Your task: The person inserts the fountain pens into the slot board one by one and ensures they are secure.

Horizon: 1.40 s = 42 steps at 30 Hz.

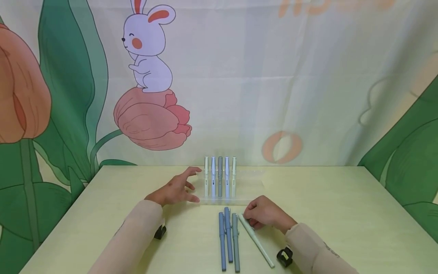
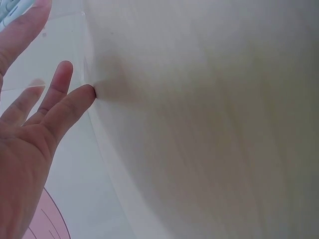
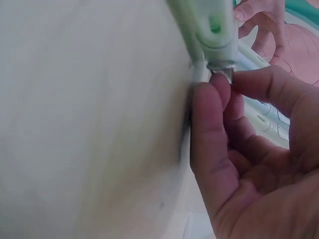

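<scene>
My left hand [image 1: 176, 188] is at the left end of a clear plastic pen rack [image 1: 251, 186], fingers spread and fingertips right at its edge. Five capped pens stand side by side in the rack: pale green ones at the outside, lilac ones inside them, and a grey pen [image 1: 220, 177] in the middle. With thumb and fingers, my right hand [image 1: 265, 213] pinches the upper end of a light green pen [image 1: 256, 241], which slants over the tabletop. The right wrist view shows the fingertips at a metal clip [image 3: 222, 67] on this pen [image 3: 217, 30].
Left of the light green pen lie two blue pens [image 1: 222, 241] and a grey-green pen [image 1: 236, 243], roughly parallel. A curtain [image 1: 219, 95] printed with a rabbit and tulips hangs behind the pale wooden table [image 1: 325, 205].
</scene>
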Tool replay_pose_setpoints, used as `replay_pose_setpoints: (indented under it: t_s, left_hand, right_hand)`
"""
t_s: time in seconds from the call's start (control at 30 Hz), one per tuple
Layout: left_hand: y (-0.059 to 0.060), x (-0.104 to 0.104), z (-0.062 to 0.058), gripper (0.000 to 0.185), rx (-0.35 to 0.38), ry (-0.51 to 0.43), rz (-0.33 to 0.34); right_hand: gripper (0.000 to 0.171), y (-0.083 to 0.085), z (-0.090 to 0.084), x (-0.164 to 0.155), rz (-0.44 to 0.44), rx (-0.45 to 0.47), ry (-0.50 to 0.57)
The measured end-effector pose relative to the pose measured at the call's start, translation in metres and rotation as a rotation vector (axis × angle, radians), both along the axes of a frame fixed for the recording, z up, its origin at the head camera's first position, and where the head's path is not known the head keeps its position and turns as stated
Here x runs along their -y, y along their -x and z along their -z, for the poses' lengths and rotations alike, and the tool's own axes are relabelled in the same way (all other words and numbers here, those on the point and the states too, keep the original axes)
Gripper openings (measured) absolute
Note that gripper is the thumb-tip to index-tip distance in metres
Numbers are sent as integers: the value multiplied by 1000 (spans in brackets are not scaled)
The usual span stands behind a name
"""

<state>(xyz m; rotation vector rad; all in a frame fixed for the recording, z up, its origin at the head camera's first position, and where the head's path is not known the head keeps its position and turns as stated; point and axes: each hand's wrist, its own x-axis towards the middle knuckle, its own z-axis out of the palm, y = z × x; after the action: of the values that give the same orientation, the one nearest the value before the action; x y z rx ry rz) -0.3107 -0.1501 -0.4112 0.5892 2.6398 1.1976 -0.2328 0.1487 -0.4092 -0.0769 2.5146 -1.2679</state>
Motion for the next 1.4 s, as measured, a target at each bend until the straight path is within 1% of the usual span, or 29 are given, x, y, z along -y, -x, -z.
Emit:
replay_pose_setpoints:
  t_s: [0.3, 0.43, 0.57, 0.73, 0.9, 1.17, 1.4]
  left_hand:
    - [-1, -1, 0, 95, 19, 3, -17]
    - [-2, -1, -1, 95, 17, 6, -17]
    - [-2, -1, -2, 94, 19, -1, -14]
    - [-1, 0, -2, 94, 23, 3, -24]
    - [-1, 0, -2, 95, 28, 9, -26]
    - [0, 0, -2, 96, 26, 4, -19]
    - [1, -2, -2, 95, 9, 6, -12]
  right_hand:
    - [6, 2, -1, -3, 14, -33, 39]
    - [8, 4, -4, -5, 38, -50, 87]
    - [12, 6, -8, -5, 71, -51, 156]
    - [13, 10, -11, -3, 103, -67, 199]
    - [15, 12, -17, -1, 128, -106, 242]
    - [18, 19, -29, -3, 144, -177, 294]
    - [18, 25, -36, -5, 151, -229, 346]
